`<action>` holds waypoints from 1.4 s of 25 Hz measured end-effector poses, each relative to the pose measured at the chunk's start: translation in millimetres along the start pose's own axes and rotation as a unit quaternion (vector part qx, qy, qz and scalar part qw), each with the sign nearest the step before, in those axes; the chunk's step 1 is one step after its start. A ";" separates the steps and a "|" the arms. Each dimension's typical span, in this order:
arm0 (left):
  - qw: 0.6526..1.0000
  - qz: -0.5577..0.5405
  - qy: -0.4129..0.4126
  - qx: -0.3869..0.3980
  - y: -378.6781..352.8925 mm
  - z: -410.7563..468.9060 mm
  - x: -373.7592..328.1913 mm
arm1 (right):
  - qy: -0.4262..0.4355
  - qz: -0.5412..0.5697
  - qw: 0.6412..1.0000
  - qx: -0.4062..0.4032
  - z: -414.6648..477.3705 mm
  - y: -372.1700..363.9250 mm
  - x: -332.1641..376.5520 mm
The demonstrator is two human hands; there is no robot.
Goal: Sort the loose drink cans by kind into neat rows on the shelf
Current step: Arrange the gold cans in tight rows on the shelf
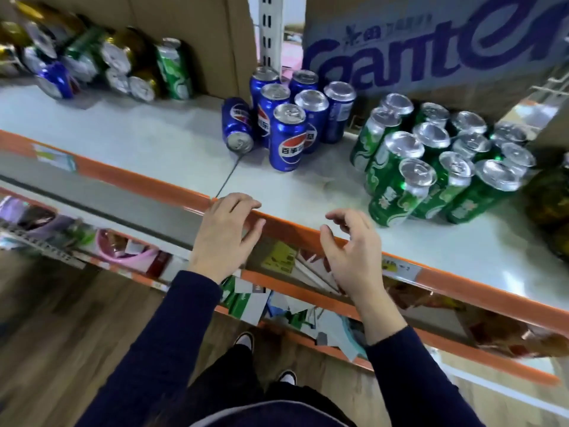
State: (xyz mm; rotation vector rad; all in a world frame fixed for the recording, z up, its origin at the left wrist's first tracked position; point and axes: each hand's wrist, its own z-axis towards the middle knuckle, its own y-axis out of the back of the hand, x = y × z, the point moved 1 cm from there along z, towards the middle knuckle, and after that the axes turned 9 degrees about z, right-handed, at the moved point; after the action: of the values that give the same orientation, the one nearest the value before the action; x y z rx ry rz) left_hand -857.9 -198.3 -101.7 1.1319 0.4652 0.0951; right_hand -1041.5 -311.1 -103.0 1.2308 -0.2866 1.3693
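On the grey shelf (pixel 154 149) several blue cola cans (pixel 288 137) stand in a group at the middle, and one blue can (pixel 237 126) lies on its side at their left. Several green cans (pixel 431 167) stand packed in rows to the right. A loose heap of mixed cans (pixel 92 57), gold, green and blue, lies at the far left back. My left hand (pixel 226 235) hovers over the shelf's orange front edge (pixel 123 177) with fingers relaxed, holding nothing. My right hand (pixel 354 251) is beside it, fingers loosely curled, empty, just left of the green cans.
Cardboard boxes (pixel 431 41) stand behind the cans, with a white slotted upright (pixel 271 29) between them. Dark gold cans (pixel 554 192) sit at the far right. A lower shelf (pixel 277 303) holds packets and a pink bowl. Wooden floor lies below.
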 end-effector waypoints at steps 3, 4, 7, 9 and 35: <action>0.997 0.031 0.071 -0.020 25.9 -20.6 40.6 | 0.043 0.013 0.996 0.081 13.8 -44.5 28.0; 0.994 0.041 0.097 -0.027 34.6 -29.4 55.4 | 0.055 0.015 0.993 0.104 18.9 -60.4 37.2; 0.984 0.058 0.155 -0.066 60.5 -55.3 101.9 | 0.085 0.029 0.984 0.151 30.5 -111.2 66.8; 0.979 0.066 0.178 -0.079 77.5 -67.8 132.3 | 0.101 0.043 0.978 0.179 36.3 -146.9 88.3; 0.978 0.068 0.170 -0.100 195.9 62.6 506.6 | 0.128 0.023 0.984 0.119 273.2 -501.6 257.4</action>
State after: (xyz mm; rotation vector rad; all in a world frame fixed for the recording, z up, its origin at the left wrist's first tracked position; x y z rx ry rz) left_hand -345.2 -12.3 -63.2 0.9509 0.6654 0.4509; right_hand -421.9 -246.9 -37.1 1.2310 0.0300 1.6181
